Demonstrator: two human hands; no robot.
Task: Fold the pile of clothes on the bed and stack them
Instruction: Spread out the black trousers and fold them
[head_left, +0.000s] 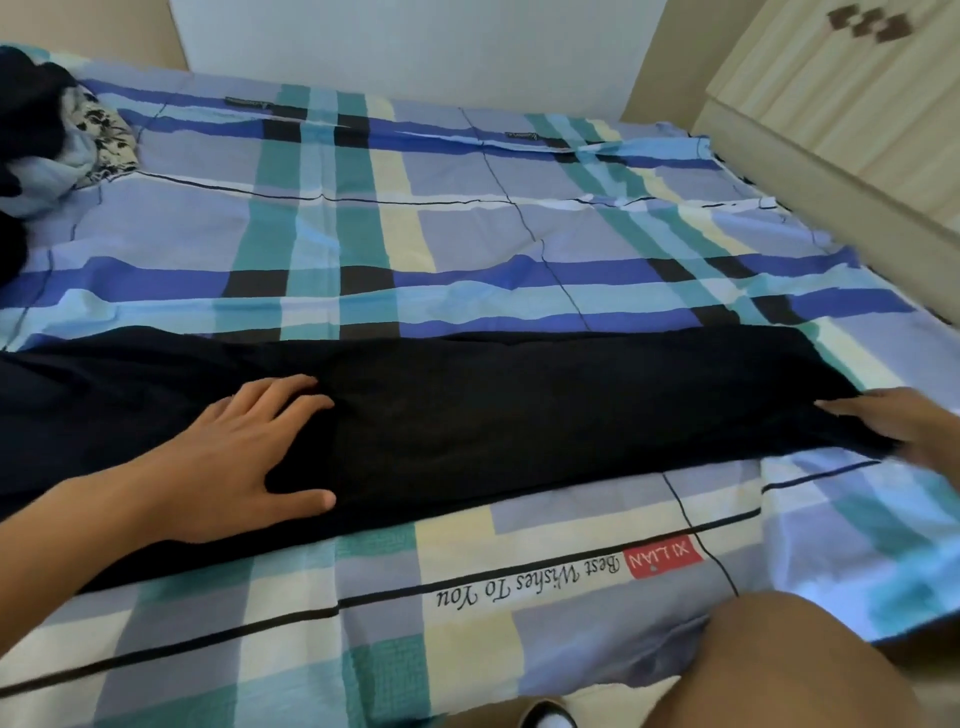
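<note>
Black garment (519, 410): long and dark, spread flat in a band across the near part of the bed (467, 234).
Pile of clothes (57, 130): rumpled dark, pale-blue and floral pieces, heaped far left.

Soft, even daylight here, bright, with only faint shadows. The left hand (244, 447) is sharp and lays a dim smudge under its thumb onto the black garment (519, 410), which soaks up the light, so folds barely read between the hands. The right hand (898, 423) is smeared with motion blur, fingertips ghosting near the frame edge. Just nearer than it, the plaid bed sheet (831, 587) washes out pale, possibly from a window on that side. Beyond the hands the sheet is evenly lit and slightly soft. Wide-angle warp bows its far edge and tilts the wooden cabinet (831, 104) past the right hand. The clothes pile (52, 130) beyond the left hand sinks into murk.
</note>
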